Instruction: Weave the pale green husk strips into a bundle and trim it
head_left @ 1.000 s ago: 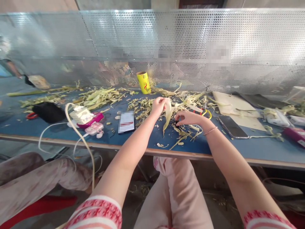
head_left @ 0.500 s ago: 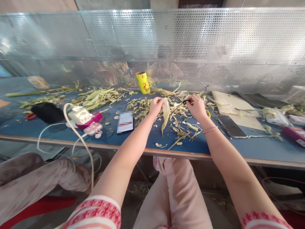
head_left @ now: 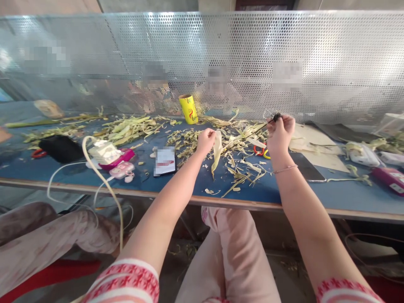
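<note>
Left hand [head_left: 205, 141] is pinched shut on the top of a pale husk strip [head_left: 216, 152], which hangs down from the fingers with its tip just above the blue table [head_left: 195, 185]. Right hand [head_left: 280, 131] is raised off to the right, closed on a small dark tool [head_left: 276, 116], and a thin sliver [head_left: 252, 129] runs from it back toward the husk, so it looks like a fibre being peeled away. I'd say the husk handles like dry leaf: very light, floppy, easy to tear along the grain and not slippery, so gripping it near the upper end where it's widest seems the safe spot, since lower down it would just fold. Scraps [head_left: 243, 170] are scattered all over the table right under both hands, and a bigger husk pile [head_left: 132, 126] sits off to the left. Scissors [head_left: 260, 150] with red and yellow handles lie just under the right wrist, partly buried in scraps. A phone [head_left: 307, 167] lies just right of that forearm, another phone [head_left: 164, 160] is left of the left arm, and a yellow can [head_left: 188, 109] stands at the back near the mesh screen [head_left: 240, 54]. A white cable [head_left: 104, 181] loops off the table edge on the left by a pink gadget [head_left: 123, 170]. Someone else's knee [head_left: 47, 240] is at lower left, well clear
</note>
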Action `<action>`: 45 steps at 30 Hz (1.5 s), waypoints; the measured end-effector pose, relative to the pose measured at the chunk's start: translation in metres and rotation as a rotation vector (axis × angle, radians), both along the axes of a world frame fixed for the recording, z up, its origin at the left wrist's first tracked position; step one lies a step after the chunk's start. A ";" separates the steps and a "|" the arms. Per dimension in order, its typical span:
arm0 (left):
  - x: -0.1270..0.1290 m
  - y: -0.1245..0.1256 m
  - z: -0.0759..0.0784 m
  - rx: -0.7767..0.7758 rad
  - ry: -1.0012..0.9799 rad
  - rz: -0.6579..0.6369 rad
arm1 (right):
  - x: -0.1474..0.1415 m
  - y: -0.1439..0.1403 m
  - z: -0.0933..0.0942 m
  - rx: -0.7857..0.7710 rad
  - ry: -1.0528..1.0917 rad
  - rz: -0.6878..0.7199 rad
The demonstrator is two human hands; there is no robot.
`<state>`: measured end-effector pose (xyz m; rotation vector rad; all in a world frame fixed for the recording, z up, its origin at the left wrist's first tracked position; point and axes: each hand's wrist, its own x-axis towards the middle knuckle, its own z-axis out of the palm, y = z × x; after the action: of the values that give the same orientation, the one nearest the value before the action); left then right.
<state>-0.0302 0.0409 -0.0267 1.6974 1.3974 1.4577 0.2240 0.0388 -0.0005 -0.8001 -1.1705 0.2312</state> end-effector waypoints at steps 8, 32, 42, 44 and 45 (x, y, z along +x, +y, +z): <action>0.003 0.003 -0.013 0.082 0.361 -0.148 | -0.006 -0.015 0.006 -0.091 -0.307 0.015; 0.009 -0.002 -0.010 0.096 0.511 -0.165 | -0.066 -0.037 -0.025 -0.367 -1.099 0.224; 0.016 -0.009 -0.009 0.200 0.575 -0.360 | -0.058 -0.026 -0.033 -0.455 -0.847 0.207; 0.017 -0.010 -0.008 0.229 0.578 -0.397 | -0.057 -0.023 -0.036 -0.462 -0.838 0.188; 0.017 -0.010 -0.008 0.237 0.572 -0.400 | -0.056 -0.022 -0.037 -0.462 -0.838 0.189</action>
<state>-0.0130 0.0307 -0.0346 2.5115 1.0639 0.9805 0.1676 0.0171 -0.0372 -1.2510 -2.0291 0.3451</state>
